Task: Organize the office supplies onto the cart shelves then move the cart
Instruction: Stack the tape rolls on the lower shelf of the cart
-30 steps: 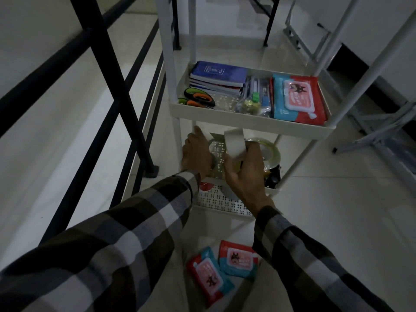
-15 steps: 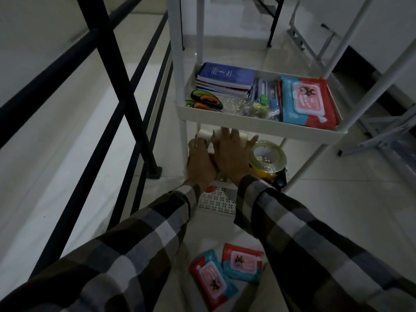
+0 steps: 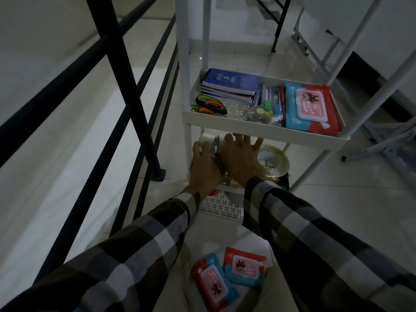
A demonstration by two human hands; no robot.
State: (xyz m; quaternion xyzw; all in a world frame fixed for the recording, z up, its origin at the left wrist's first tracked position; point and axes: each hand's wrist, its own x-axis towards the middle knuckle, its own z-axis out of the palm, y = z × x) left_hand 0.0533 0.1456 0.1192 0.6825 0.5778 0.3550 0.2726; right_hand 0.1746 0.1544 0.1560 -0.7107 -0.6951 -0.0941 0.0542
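**A:** White plastic cart (image 3: pixel 263 131) in the head view, dim light. The shelf in sight at 12 o'clock holds a stack of notebooks (image 3: pixel 229 85), orange-handled scissors (image 3: pixel 210 106) at its 8 o'clock corner, a bag of pens (image 3: pixel 267 104) in the middle and a red-and-blue wipes pack (image 3: pixel 311 108) at 3 o'clock.

**B:** And the hands?

**A:** Both are under that shelf, on the next one down. Right hand (image 3: pixel 242 159) is spread flat, fingers splayed, palm down over a white roll (image 3: pixel 208 138). Left hand (image 3: pixel 203 168) sits just beside it at 9 o'clock, loosely curled (can't tell if it's actually gripping anything). A yellowish tape roll (image 3: pixel 273 159) lies at 3 o'clock of the right hand.

**B:** Anything off the cart?

**A:** Two more wipes packs (image 3: pixel 227 278) on the floor at 6 o'clock, overlapping, between the plaid sleeves. Black railing (image 3: pixel 126 86) runs along 9 o'clock.
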